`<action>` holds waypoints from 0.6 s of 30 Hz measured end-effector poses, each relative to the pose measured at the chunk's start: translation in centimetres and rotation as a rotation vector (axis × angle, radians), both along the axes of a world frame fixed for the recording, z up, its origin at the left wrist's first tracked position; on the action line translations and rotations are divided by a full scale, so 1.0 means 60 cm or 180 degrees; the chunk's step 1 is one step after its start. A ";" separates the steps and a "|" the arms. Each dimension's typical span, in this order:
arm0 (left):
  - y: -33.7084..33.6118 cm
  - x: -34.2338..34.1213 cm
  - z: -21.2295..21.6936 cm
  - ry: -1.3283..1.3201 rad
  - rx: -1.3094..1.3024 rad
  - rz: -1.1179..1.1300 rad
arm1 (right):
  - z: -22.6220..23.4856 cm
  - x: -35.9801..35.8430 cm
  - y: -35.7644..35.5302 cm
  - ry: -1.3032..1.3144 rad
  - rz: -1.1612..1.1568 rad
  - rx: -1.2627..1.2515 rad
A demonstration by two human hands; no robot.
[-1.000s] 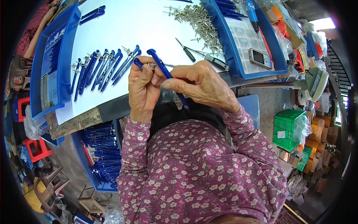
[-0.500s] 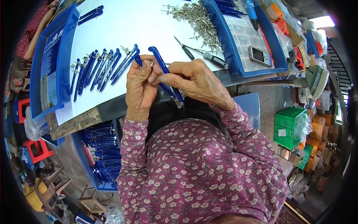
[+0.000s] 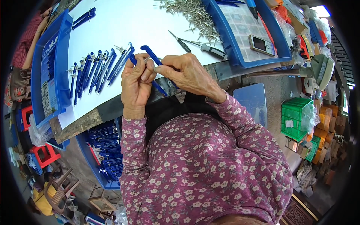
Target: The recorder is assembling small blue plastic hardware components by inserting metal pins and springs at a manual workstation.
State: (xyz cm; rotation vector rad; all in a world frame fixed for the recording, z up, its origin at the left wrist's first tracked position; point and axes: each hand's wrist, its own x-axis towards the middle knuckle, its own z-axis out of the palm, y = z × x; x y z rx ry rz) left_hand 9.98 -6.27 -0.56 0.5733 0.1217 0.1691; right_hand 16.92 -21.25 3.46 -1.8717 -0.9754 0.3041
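Left hand point(image 3: 135, 84) and right hand point(image 3: 186, 72) both pinch one slim, glossy blue plastic compass point(image 3: 153, 57) above white tabletop point(image 3: 123, 26).

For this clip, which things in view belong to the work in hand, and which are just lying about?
In use:
left hand and right hand, both gripping a blue plastic piece
row of finished blue pieces
heap of metal pins
bin of blue parts

Lying about:
screwdriver
mobile phone
green crate
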 end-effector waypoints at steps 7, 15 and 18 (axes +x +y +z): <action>-0.004 -0.002 0.003 0.0052 0.0087 -0.0011 | -0.006 0.003 -0.006 0.0125 0.0041 0.0037; -0.021 -0.007 0.052 0.0381 0.1099 -0.0041 | -0.018 0.015 -0.015 0.1297 -0.0185 0.0238; -0.027 -0.009 0.062 0.0396 0.1393 -0.0006 | -0.027 0.021 -0.019 0.1516 0.0002 0.0354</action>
